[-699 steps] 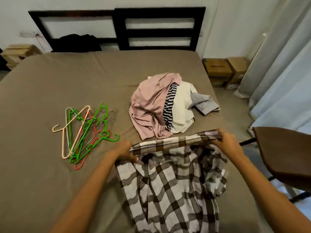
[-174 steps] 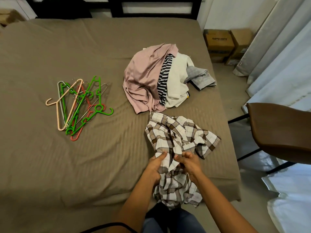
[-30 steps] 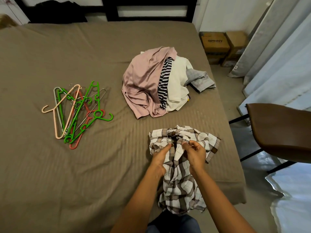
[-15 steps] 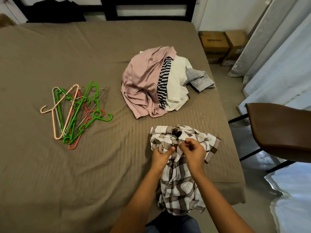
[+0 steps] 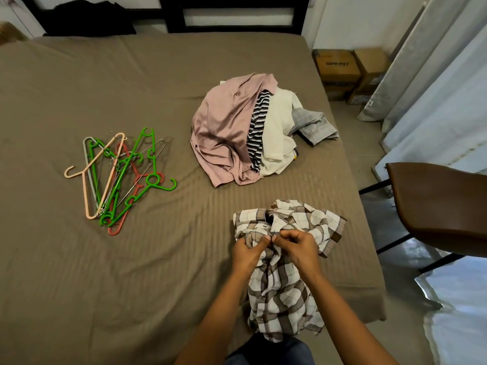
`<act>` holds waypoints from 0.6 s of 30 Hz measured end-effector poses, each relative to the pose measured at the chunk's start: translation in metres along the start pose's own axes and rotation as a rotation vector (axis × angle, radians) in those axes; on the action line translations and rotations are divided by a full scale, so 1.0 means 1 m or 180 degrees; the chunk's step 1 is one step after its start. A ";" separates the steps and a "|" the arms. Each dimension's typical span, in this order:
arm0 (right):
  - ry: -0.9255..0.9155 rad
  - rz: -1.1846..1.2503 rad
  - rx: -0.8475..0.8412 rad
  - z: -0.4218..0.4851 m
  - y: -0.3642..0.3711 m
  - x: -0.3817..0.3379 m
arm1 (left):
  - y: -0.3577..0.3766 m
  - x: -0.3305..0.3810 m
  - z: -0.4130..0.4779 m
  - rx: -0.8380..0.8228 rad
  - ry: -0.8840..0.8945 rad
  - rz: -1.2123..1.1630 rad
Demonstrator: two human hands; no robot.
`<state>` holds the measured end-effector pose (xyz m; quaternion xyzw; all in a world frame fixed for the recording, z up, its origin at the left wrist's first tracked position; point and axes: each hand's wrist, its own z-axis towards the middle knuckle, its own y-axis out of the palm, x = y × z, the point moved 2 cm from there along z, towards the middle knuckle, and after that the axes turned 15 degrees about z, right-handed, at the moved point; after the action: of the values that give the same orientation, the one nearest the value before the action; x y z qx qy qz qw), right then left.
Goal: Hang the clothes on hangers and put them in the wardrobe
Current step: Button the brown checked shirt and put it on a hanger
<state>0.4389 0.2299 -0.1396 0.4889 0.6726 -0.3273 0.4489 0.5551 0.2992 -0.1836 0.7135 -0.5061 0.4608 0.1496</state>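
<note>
Seen from the head camera, a checked shirt (image 5: 279, 293) at the near right edge of the bed (image 5: 131, 259) is pinched at its front by the left hand (image 5: 249, 250) and the right hand (image 5: 297, 247). Hangers (image 5: 118, 175) are heaped to the left, and other clothes (image 5: 237, 133) are piled farther away.

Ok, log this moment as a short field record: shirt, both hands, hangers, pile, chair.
plaid shirt: crumpled on the bed, at its near edge, tail hanging over; no hanger in it
left hand: pinches the shirt front below the collar
right hand: pinches it right beside the left
hangers: tangled heap on the bed, untouched
clothes pile: pink, striped, cream, grey; beyond the shirt
chair: brown, right of the bed
</note>
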 end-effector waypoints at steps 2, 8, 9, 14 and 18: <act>0.0047 -0.0109 0.0155 0.000 0.001 0.004 | -0.001 -0.002 0.001 0.0032 -0.0120 -0.0072; 0.1143 0.2905 0.1278 0.001 -0.011 0.008 | -0.012 -0.003 -0.003 -0.0108 -0.1059 -0.2452; 0.1350 0.3330 0.1264 0.000 -0.013 0.004 | -0.017 -0.002 -0.002 -0.0152 -0.1108 -0.2738; 0.1972 0.2526 -0.0045 -0.003 -0.013 -0.022 | -0.033 0.006 0.005 -0.0668 -0.1220 -0.2897; 0.1826 -0.2242 -0.1340 -0.015 -0.027 -0.034 | -0.044 -0.001 -0.011 -0.1406 -0.1398 -0.1261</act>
<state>0.4126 0.2223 -0.1029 0.2013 0.9446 -0.1686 0.1969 0.5878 0.3264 -0.1673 0.8300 -0.4656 0.1384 0.2741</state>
